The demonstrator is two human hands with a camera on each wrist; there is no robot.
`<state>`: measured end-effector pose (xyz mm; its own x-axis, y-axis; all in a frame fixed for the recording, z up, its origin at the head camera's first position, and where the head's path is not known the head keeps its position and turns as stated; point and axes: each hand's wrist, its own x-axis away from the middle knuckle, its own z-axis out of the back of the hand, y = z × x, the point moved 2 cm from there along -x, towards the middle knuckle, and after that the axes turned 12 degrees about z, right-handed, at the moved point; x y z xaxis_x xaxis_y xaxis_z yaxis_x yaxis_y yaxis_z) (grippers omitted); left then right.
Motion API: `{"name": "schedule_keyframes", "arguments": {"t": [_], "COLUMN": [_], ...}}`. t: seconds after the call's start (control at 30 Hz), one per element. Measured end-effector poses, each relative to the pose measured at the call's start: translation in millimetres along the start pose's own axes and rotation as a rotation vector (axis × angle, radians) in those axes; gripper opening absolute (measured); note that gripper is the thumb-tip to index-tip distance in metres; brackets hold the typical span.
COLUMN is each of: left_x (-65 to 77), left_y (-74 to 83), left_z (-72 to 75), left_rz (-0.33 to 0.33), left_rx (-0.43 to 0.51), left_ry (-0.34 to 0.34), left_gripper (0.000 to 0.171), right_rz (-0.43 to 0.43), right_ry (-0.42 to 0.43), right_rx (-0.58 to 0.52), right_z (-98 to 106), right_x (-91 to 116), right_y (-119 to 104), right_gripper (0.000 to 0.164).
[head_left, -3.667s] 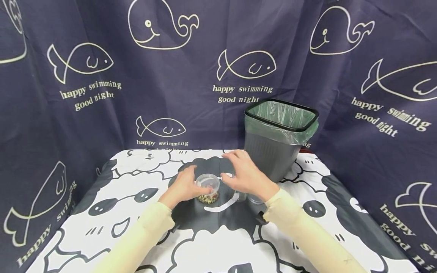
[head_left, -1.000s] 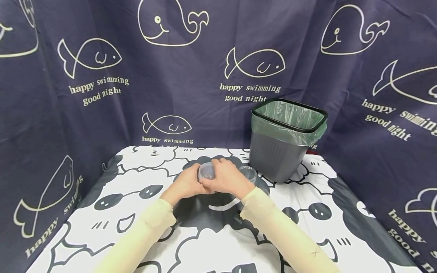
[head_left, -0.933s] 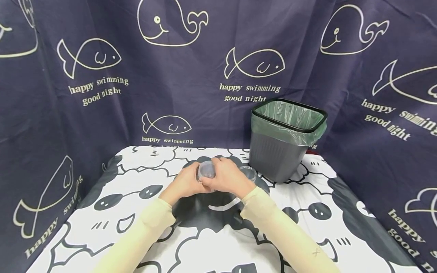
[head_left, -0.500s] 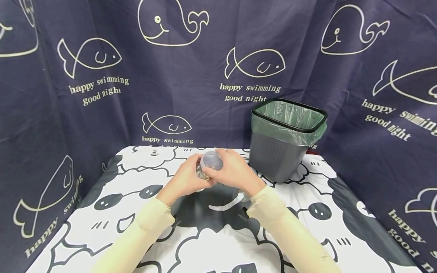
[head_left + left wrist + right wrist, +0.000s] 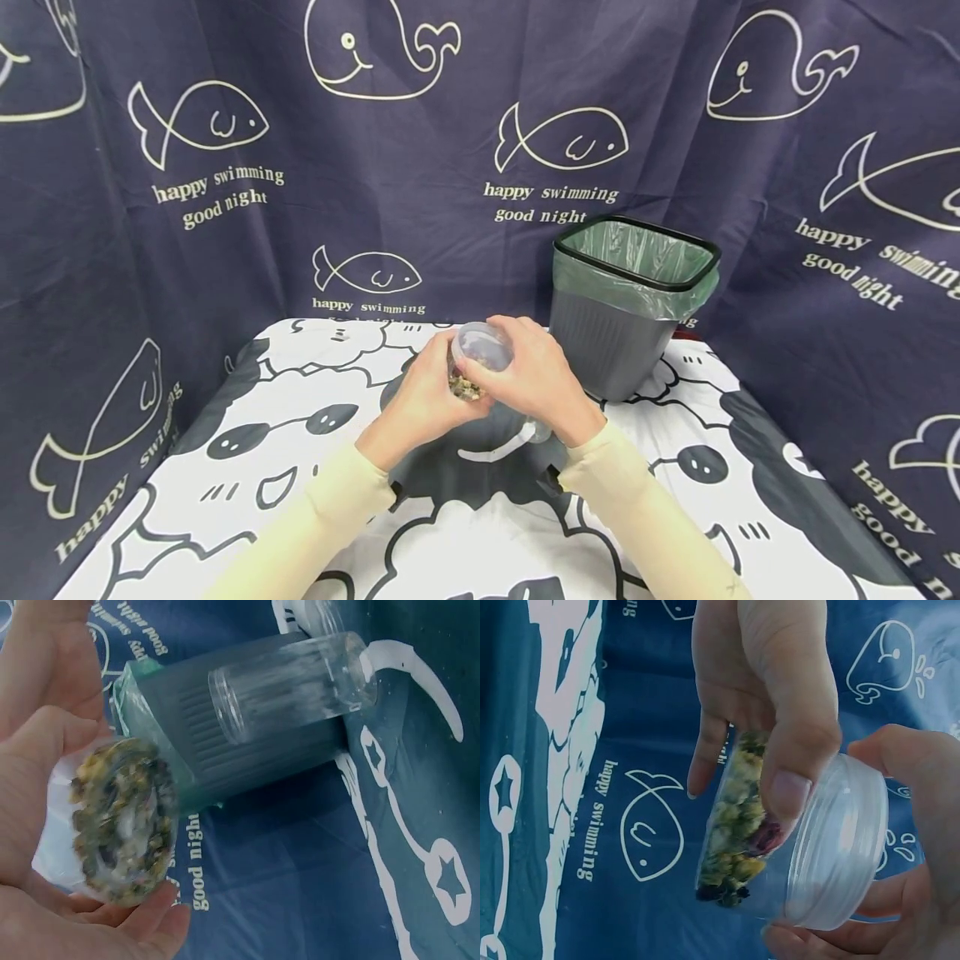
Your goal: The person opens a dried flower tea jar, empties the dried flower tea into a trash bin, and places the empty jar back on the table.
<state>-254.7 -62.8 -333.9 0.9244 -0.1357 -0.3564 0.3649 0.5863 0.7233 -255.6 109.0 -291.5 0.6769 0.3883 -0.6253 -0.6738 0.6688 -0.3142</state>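
Note:
Near the table's middle, a clear plastic jar holds dried flowers, yellow-green with a dark red bud. My left hand grips the jar's body, the thumb lying along its side in the right wrist view. My right hand holds the translucent lid, fingers curled round its rim. The lid sits on the jar's mouth. The jar is tilted and raised over the table; its flower-filled base faces the left wrist view. A second clear jar stands beyond my right hand, mostly hidden by it in the head view.
A dark grey trash bin with a green liner stands at the back right, close to my right hand. A sheep-print cloth covers the table. Dark blue fish-print curtains hang around the back and sides.
The right hand came from the second jar to the flower jar's lid. Both hands then lifted the jar, moving it slightly right and tilting it, so the flowers inside show.

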Motion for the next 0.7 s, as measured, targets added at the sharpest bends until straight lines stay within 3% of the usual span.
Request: {"name": "schedule_keyframes", "arguments": {"t": [0.13,0.33,0.7], "left_x": [3.4,7.4,9.1], "left_y": [4.3,6.9,9.1], "left_z": [-4.5,-6.8,-8.1], "left_rz": [-0.009,0.036,-0.004], "left_rx": [0.003,0.019,-0.007], "left_ry": [0.036,0.081,0.142], "left_gripper": [0.095,0.096,0.087], "right_rz": [0.011,0.029,0.075], "right_ry": [0.041,0.086,0.111], "right_rx": [0.006,0.028,0.056], "right_z": [1,-1,-3], "right_x": [2,3,5], "right_y": [-3,-8,-12], "right_gripper": [0.067,0.063,0.061]}}
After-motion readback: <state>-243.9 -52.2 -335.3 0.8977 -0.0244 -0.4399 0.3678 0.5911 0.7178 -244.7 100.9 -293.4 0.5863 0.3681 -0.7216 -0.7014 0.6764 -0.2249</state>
